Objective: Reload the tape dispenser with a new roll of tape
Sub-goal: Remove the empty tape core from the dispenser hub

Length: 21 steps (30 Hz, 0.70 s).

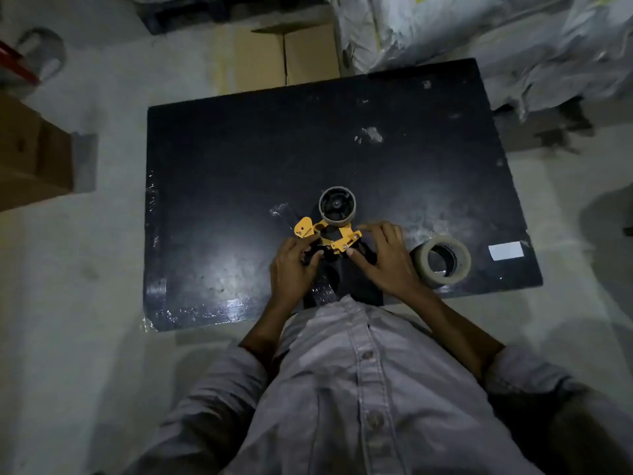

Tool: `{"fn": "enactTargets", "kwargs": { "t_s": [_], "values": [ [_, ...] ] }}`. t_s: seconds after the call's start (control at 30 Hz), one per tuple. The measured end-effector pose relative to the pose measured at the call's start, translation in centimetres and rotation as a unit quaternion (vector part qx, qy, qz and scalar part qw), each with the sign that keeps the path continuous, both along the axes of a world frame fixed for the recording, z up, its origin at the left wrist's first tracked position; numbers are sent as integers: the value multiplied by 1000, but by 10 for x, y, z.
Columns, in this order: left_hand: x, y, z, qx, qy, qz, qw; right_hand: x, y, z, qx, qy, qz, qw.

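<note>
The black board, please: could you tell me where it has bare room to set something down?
Bare: the far half of the black board beyond the tape dispenser, and the stretch between its left edge and the left hand. Crowded: the near middle, where both hands hold the dispenser, and rightward, the right hand, tape roll and white label.

The tape dispenser (334, 236) sits near the front middle of the dark bench (222, 200). It has a yellow metal frame with black parts. Its black hub points away from the person and wears a thin pale core (337, 204), nearly bare. The left hand (291, 265) grips its dark near end, and the right hand (387, 258) pinches the yellow plate. The new roll (442, 260), thick and pale, lies flat on the bench to the right, hole upward, near the front edge.
</note>
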State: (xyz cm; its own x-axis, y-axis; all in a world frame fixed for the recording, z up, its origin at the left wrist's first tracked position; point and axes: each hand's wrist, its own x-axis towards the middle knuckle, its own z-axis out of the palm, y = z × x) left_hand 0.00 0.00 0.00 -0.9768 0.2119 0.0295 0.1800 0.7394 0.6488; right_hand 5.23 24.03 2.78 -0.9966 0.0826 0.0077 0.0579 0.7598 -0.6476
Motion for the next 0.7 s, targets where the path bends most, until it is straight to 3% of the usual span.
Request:
{"fn": "enactTargets", "kwargs": {
  "t_s": [0.33,0.7],
  "values": [
    [-3,11,2,-20,14,30,999,-19,-3,-30,-89,-121,-58,987],
    [3,16,-9,-4,57,32,998,-14,-5,-36,-114,-131,-55,983]
  ]
}}
